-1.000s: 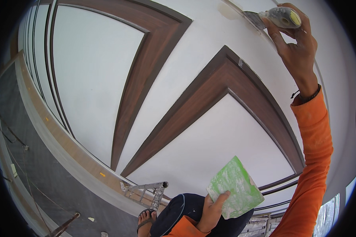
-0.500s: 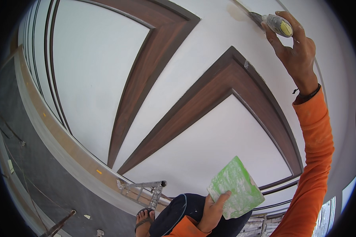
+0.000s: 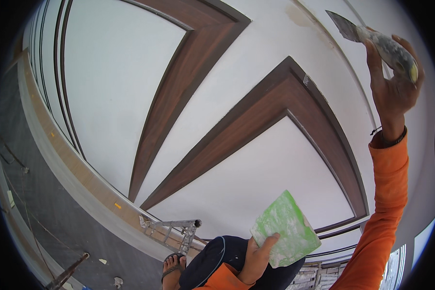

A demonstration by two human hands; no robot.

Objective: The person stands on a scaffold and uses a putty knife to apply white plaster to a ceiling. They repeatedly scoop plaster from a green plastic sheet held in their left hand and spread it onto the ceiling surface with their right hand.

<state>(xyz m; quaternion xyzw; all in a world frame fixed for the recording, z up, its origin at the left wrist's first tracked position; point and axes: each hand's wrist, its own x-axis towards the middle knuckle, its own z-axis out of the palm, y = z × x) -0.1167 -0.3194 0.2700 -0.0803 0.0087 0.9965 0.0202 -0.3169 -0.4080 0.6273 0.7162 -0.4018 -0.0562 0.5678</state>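
Observation:
Raised at the upper right, my right hand is closed round the handle of a putty knife. Its dark metal blade points up and left, apart from the white wall. Low in the middle, my left hand grips a flat green plastic board by its lower left edge, thumb on top. White plaster smears cover the board's face. A beige damp-looking patch marks the wall left of the blade, beside a long thin ridge or moulding.
Brown panel frames stand out from the wall, with another frame further left. A spattered metal scaffold bar rises near my sandalled foot. Far below on the left lies a dark grey floor, edged by a tan strip.
My right hand has drawn the putty knife away from the wall, moving right and slightly down, and the blade now shows in full. The left hand and green board are almost unmoved.

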